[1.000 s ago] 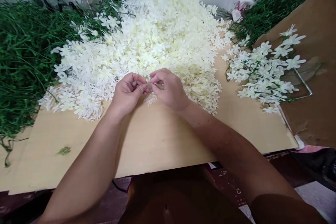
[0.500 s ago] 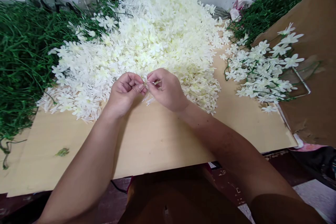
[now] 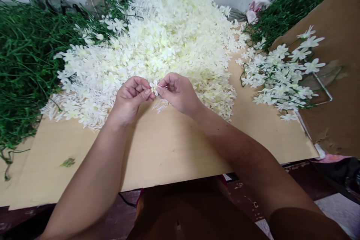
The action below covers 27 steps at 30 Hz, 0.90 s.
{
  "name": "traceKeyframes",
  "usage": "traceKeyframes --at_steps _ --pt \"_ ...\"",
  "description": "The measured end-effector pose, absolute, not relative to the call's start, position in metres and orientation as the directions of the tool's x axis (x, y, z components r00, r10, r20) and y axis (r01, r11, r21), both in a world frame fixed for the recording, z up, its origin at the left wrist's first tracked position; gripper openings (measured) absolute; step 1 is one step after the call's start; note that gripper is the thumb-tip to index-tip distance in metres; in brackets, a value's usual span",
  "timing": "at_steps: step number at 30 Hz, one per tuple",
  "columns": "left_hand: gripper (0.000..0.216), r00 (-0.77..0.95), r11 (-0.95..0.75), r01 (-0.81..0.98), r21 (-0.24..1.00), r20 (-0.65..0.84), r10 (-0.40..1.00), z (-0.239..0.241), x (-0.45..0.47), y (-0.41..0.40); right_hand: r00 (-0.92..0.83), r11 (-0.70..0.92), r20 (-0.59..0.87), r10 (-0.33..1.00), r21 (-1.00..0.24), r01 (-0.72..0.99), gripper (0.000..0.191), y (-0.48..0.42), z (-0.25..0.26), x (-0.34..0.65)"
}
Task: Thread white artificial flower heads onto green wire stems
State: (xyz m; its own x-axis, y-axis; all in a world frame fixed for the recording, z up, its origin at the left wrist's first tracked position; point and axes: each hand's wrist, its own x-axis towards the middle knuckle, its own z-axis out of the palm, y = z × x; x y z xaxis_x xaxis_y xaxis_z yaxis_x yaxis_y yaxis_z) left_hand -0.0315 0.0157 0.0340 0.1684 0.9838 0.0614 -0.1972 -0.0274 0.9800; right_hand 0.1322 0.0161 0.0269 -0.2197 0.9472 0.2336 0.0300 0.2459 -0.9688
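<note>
**Bench note — small flower pinched between both hands**

The left hand (image 3: 131, 99) and right hand (image 3: 177, 92) meet at the near edge of the big heap, fingertips touching. Between them sits one small white flower (image 3: 153, 86), its thin stalk running toward the right hand. Both hands are closed in a fingertip pinch on it; the left at the bloom, the right on the stalk.

Judgement on handling: the piece is light and tiny, so a gentle pinch close to the join, with the wrists kept low over the board (image 3: 174, 153), should keep it from bending or slipping.

Containers: none seen. Everything lies loose on the board — the heap of white blooms (image 3: 165, 37) at 12 o'clock from the hands, green stems (image 3: 22, 67) at 9 o'clock, and flowered sprigs (image 3: 281, 75) at 3 o'clock, partly on a brown cardboard sheet (image 3: 337, 93).
</note>
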Motion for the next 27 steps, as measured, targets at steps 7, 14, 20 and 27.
traceKeyframes --at_steps 7,14,20,27 --pt "0.024 0.168 -0.067 -0.115 0.991 0.086 0.982 0.029 -0.033 0.015 -0.147 0.405 0.378 0.914 -0.875 0.267 0.016 0.011 0.029 0.13" --pt "0.028 0.206 -0.075 -0.148 0.986 0.104 0.973 0.031 -0.034 0.013 -0.186 0.518 0.484 0.855 -0.774 0.364 0.016 0.01 0.026 0.131" --pt "0.02 0.094 0.022 -0.115 0.993 -0.011 0.996 0.033 -0.028 0.016 -0.172 0.241 0.233 0.957 -0.97 0.032 0.024 0.021 0.023 0.137" --pt "0.041 0.105 -0.029 -0.151 0.988 0.046 0.993 0.029 -0.023 0.015 -0.271 0.111 0.175 0.947 -0.966 -0.234 0.047 0.024 0.021 0.136"
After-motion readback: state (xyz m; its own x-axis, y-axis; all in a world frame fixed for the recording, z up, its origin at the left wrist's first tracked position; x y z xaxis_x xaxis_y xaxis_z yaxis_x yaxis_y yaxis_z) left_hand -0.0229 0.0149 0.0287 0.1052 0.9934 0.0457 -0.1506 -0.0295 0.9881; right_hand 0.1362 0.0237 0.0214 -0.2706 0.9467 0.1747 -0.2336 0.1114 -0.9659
